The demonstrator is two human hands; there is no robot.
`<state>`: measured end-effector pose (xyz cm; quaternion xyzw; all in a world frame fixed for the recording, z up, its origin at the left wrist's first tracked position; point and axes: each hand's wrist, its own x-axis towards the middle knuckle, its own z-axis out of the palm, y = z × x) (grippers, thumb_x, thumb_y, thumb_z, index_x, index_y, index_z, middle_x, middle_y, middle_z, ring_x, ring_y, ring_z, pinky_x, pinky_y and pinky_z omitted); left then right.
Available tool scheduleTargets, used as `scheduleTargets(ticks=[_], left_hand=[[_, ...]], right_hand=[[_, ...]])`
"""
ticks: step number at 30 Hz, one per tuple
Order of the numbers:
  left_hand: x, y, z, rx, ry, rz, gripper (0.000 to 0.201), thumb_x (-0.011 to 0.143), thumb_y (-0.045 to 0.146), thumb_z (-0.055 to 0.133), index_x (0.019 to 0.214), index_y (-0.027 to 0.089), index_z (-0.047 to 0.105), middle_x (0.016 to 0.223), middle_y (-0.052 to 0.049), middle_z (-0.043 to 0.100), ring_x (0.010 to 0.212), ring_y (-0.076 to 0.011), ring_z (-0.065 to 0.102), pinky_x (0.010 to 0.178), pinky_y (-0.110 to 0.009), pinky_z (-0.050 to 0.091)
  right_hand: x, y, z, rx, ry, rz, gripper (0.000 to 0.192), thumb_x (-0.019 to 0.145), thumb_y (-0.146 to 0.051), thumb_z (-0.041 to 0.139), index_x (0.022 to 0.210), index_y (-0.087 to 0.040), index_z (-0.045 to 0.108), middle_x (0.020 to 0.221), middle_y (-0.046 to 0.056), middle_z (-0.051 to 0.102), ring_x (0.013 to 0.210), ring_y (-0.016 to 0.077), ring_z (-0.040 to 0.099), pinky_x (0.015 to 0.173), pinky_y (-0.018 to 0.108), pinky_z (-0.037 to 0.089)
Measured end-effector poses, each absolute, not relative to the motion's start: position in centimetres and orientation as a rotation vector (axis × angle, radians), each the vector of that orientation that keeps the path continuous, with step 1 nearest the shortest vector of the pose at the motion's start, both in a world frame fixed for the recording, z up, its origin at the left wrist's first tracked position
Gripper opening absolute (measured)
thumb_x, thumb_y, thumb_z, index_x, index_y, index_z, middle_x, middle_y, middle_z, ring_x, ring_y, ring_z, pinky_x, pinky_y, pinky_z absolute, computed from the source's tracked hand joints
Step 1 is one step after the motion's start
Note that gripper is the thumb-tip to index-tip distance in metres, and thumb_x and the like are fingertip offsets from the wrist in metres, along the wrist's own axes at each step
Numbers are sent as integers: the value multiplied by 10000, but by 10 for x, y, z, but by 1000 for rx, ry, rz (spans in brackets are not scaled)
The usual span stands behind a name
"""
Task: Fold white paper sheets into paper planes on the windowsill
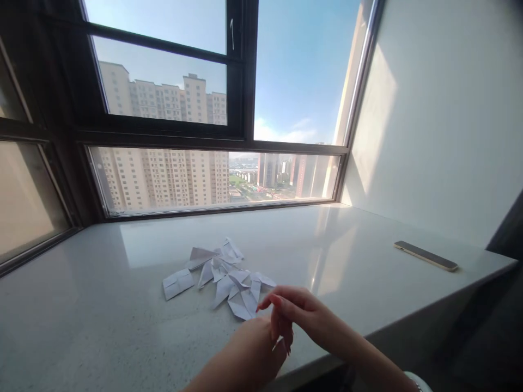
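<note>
Closest to view, a person's two bare hands meet above the near edge of a pale stone windowsill (368, 256). The left hand (249, 354) comes up from below with its back to us, so whether it holds anything cannot be told. The right hand (296, 313) reaches in from the right, fingers bent and drawn narrowly together at the left hand's fingertips; nothing can be seen between them. Just beyond the hands, touching the sill, lies a loose heap of folded white paper pieces (223, 275), some overlapping, one flatter piece off to the left. They look very light, thin and easily creased, so a gentle pinch at a folded edge or point would suit best. Well apart to the right rests a slim dark phone (425, 256). Behind, a large window (241, 109) shows tower blocks and blue sky
</note>
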<state>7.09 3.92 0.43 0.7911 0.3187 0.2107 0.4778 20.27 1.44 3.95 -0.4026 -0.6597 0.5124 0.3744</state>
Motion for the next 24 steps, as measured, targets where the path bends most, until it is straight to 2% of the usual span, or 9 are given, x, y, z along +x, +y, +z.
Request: scheduleTargets(ticks=[4,7,12,18,21,24], left_hand=[[19,46,5,2213,987,441,262,769,239,405,934,208,606,979,-72,631,818,-201,565,743,-293,409],[-14,51,6,2210,1164,440,265,800,258,378,958,211,585,1010,-66,624,874,-194,567,788,-278,401],[-53,67,9,2073,1438,536,265,809,288,370,958,225,581,1028,-45,617,974,-195,539,858,-284,367],[-83,101,10,2012,1641,490,287,776,310,400,985,217,572,1114,-61,579,1041,-207,505,883,-308,356],[-94,120,5,2035,1734,456,386,750,317,425,1089,168,534,1195,-102,528,1096,-236,466,926,-338,323],[-95,131,0,2059,1804,389,517,735,337,446,1203,118,454,1300,-134,427,1202,-258,357,987,-356,249]], right_hand=[[178,52,25,-1047,-1683,1208,370,779,-483,467,828,-138,592,551,-21,545,447,75,479,435,191,406],[164,61,14,-1075,-1807,1214,364,797,-469,444,848,-144,599,563,-15,545,472,86,496,468,206,430],[156,71,11,-1180,-2072,1027,320,831,-412,399,902,-190,619,619,6,596,544,110,547,535,217,441],[166,104,18,-1218,-2052,995,331,836,-407,379,917,-186,611,642,13,607,582,135,558,565,249,454],[172,124,21,-1275,-2086,866,314,821,-410,404,920,-207,620,700,21,632,659,160,570,610,274,450],[178,142,20,-1309,-2077,734,302,807,-410,422,911,-216,628,813,41,650,768,191,579,671,299,449]])
